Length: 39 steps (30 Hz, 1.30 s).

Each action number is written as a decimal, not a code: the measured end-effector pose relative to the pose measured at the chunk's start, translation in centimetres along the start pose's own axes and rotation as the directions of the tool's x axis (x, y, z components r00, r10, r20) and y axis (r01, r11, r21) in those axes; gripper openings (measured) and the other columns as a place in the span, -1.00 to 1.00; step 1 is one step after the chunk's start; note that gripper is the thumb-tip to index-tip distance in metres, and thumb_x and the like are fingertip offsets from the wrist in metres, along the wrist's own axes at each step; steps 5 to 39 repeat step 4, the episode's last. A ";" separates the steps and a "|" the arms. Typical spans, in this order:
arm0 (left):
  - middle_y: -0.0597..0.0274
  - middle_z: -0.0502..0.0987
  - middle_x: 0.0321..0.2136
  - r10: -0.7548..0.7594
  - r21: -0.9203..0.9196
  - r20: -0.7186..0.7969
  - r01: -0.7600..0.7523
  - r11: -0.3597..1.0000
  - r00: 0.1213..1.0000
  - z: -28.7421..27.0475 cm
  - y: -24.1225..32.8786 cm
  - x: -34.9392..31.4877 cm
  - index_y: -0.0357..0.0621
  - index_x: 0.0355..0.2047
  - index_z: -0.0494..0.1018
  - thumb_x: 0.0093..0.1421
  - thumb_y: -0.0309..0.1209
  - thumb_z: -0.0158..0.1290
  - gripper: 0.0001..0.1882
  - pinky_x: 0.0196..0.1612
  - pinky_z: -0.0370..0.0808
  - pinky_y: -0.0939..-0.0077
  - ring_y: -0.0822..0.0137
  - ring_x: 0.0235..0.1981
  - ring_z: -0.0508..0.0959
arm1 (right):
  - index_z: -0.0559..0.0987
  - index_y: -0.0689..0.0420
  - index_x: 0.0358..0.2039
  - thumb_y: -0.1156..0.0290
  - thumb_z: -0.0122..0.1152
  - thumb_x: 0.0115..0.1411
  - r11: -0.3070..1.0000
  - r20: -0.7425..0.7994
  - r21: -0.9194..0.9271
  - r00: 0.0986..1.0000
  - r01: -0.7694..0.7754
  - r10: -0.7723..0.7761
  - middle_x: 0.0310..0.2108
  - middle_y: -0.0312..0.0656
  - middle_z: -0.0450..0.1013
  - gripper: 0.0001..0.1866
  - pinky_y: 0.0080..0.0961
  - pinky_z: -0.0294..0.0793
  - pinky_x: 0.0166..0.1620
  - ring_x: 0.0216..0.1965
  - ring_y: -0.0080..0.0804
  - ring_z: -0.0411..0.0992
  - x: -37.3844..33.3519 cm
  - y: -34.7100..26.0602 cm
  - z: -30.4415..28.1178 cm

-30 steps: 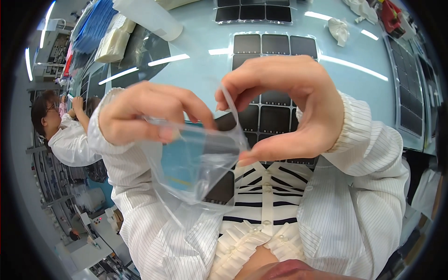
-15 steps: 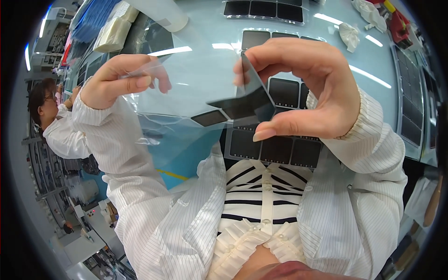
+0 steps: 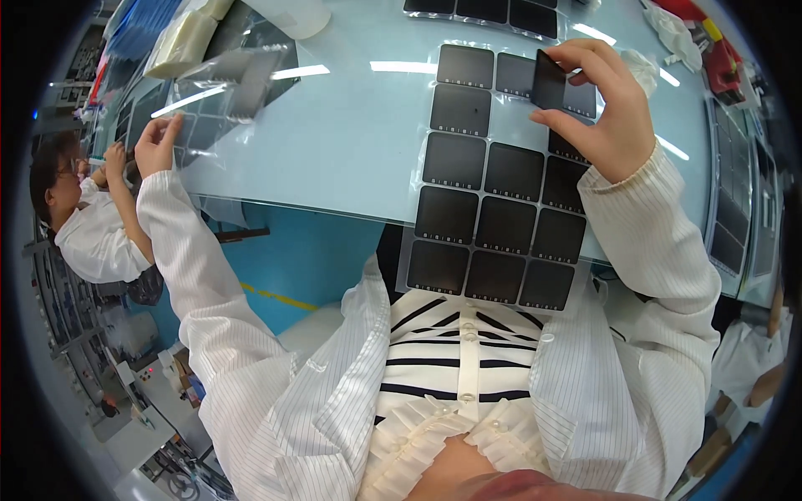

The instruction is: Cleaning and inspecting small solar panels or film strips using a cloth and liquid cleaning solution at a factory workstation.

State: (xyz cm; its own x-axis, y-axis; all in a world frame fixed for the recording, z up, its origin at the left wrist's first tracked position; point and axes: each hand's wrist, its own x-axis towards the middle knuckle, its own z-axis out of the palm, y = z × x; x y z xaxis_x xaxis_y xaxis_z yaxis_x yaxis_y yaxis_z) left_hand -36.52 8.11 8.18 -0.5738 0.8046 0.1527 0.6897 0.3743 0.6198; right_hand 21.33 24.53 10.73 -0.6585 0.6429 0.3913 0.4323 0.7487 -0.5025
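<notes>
My right hand [image 3: 616, 117] pinches a small dark square panel [image 3: 548, 80] by its edges, thumb below and fingers above. It hangs tilted over the far part of a clear sheet [image 3: 520, 123] with rows of dark square panels [image 3: 483, 219]; a gap in the second row shows the pale table. Out to the left, the thumb and fingers of my left hand [image 3: 157, 144] are closed on a thin clear plastic film [image 3: 219, 104], marked with faint squares. The film is partly blurred, and its far end lies over a dark stack.
The pale glossy table [image 3: 334, 142] has its near edge in front of me. Blue sheets [image 3: 154, 37], a cream packet [image 3: 188, 42] and a translucent container [image 3: 296, 17] stand at the far left. More dark panels [image 3: 493, 10] lie behind. A co-worker [image 3: 92, 200] sits at the left.
My left hand has drawn the clear film away to the left. My right hand has moved up and away from me, holding one dark panel over the sheet.
</notes>
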 end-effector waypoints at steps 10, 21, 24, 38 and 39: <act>0.25 0.59 -0.40 -0.044 0.129 -0.454 0.115 0.985 0.890 1.4 -1.8 0.5 -0.19 -0.29 0.54 -0.07 -0.07 0.29 -0.53 -0.17 0.39 0.70 0.50 -0.32 0.53 | 0.48 0.11 -0.07 0.40 0.42 -0.17 0.999 0.121 0.028 0.992 0.043 -0.046 -0.13 -0.18 0.37 -0.43 -0.50 0.38 -0.14 -0.13 -0.29 0.37 -0.2 0.5 1.1; 0.25 0.59 -0.40 -0.044 0.129 -0.454 0.115 0.985 0.890 1.4 -1.8 0.5 -0.19 -0.29 0.54 -0.07 -0.07 0.29 -0.53 -0.17 0.39 0.70 0.50 -0.32 0.53 | 0.48 0.11 -0.07 0.40 0.42 -0.17 0.999 0.121 0.028 0.992 0.043 -0.046 -0.13 -0.18 0.37 -0.43 -0.50 0.38 -0.14 -0.13 -0.29 0.37 -0.2 0.5 1.1; 0.25 0.59 -0.40 -0.044 0.129 -0.454 0.115 0.985 0.890 1.4 -1.8 0.5 -0.19 -0.29 0.54 -0.07 -0.07 0.29 -0.53 -0.17 0.39 0.70 0.50 -0.32 0.53 | 0.48 0.11 -0.07 0.40 0.42 -0.17 0.999 0.121 0.028 0.992 0.043 -0.046 -0.13 -0.18 0.37 -0.43 -0.50 0.38 -0.14 -0.13 -0.29 0.37 -0.2 0.5 1.1; 0.25 0.59 -0.40 -0.044 0.129 -0.454 0.115 0.985 0.890 1.4 -1.8 0.5 -0.19 -0.29 0.54 -0.07 -0.07 0.29 -0.53 -0.17 0.39 0.70 0.50 -0.32 0.53 | 0.48 0.11 -0.07 0.40 0.42 -0.17 0.999 0.121 0.028 0.992 0.043 -0.046 -0.13 -0.18 0.37 -0.43 -0.50 0.38 -0.14 -0.13 -0.29 0.37 -0.2 0.5 1.1; 0.25 0.59 -0.40 -0.044 0.129 -0.454 0.115 0.985 0.890 1.4 -1.8 0.5 -0.19 -0.29 0.54 -0.07 -0.07 0.29 -0.53 -0.17 0.39 0.70 0.50 -0.32 0.53 | 0.48 0.11 -0.07 0.40 0.42 -0.17 0.999 0.121 0.028 0.992 0.043 -0.046 -0.13 -0.18 0.37 -0.43 -0.50 0.38 -0.14 -0.13 -0.29 0.37 -0.2 0.5 1.1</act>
